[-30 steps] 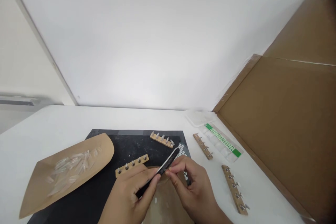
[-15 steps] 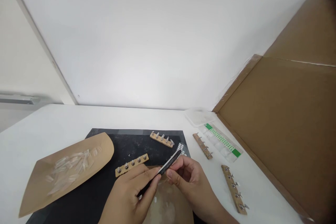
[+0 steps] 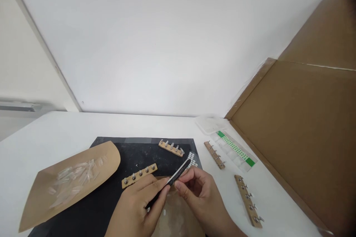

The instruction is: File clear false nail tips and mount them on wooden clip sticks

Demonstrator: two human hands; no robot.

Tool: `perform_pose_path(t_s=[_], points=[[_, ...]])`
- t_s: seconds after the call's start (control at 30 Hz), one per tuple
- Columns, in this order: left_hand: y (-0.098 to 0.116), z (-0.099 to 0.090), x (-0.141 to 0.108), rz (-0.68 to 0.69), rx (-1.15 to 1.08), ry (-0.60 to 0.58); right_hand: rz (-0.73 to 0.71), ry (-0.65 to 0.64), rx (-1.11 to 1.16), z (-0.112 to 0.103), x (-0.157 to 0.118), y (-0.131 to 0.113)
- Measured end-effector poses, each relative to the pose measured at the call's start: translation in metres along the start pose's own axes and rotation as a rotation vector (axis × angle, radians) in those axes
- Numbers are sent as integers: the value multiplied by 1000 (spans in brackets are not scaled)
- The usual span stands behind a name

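Note:
A dark nail file [image 3: 180,171] with a pale edge slants up to the right between my hands. My left hand [image 3: 141,202] is closed around its lower part. My right hand [image 3: 198,190] is pinched beside the file, thumb and forefinger together; whatever small piece is between them is hidden. Below the hands lies a brown sheet [image 3: 178,216] with whitish dust and a small white bit. A wooden strip [image 3: 139,175] with several metal studs lies just behind my left hand, and another strip [image 3: 171,148] holding clear tips is farther back.
At the left, a brown paper tray [image 3: 44,192] holds clear nail tips [image 3: 78,177] on a black mat [image 3: 133,155]. Small white tabs [image 3: 191,157] lie behind my right hand. Two stud strips [image 3: 214,154] [image 3: 248,200], a green-labelled plastic case [image 3: 236,148] and a cardboard wall [image 3: 306,137] stand right.
My right thumb and forefinger have shifted slightly left and down along the file. My left hand keeps its hold with almost no movement.

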State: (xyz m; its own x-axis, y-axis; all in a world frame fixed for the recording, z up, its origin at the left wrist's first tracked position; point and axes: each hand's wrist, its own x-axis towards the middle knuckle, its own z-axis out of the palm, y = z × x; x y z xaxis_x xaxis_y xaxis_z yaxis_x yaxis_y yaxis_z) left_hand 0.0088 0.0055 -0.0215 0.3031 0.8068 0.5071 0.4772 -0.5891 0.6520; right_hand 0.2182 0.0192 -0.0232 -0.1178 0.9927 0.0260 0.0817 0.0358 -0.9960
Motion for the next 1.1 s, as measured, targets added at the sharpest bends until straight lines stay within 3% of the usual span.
perform_pose_path(t_s=[0.17,0.4,0.57,0.73,0.93,1.1], points=[[-2,1,-2,15,18,29,-73,74,-126,-3,0,-5],[-5,2,-4,8,37,-9,-120,23,-160,-2,1,-4],[-4,1,-4,10,41,5,-189,95,-166,1,-1,0],[-5,0,-4,1,39,-35,-239,35,-236,1,-4,-1],[-6,2,-4,15,43,-15,-266,111,-296,-1,0,-6],[-3,0,-2,23,35,-17,-280,84,-326,2,-3,-6]])
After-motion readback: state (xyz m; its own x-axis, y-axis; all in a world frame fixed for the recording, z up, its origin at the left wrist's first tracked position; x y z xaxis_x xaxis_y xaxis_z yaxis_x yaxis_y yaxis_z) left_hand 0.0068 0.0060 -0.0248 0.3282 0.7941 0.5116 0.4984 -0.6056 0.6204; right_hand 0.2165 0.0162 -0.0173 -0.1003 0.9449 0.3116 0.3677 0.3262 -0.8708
